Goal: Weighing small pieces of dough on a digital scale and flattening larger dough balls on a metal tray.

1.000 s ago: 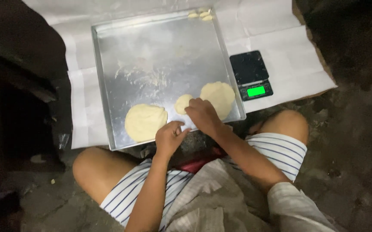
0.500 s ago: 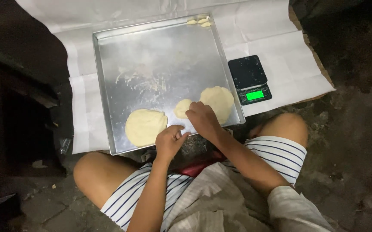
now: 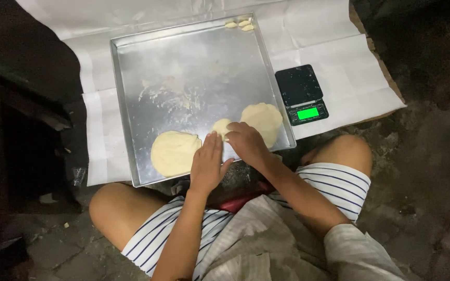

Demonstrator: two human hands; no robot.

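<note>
Pale dough lump [image 3: 219,126] (small, roundish)

I see two bare hands, the left hand [image 3: 206,165] and the right hand [image 3: 245,143], with no gloves, rings or watch that I can make out. Both forearms behind them are uncovered; near the right elbow a short, loose sleeve [image 3: 357,252] of pale grey-beige cloth begins. The same pale, creased cloth of the shirt [image 3: 266,244] hangs below the hands, over the lap. Under it I see shorts [image 3: 339,184] in white with thin dark stripes, covering both thighs and ending above the bare knees. A strip of red cloth [image 3: 243,200] shows just below the hands, between shirt and shorts.
</note>
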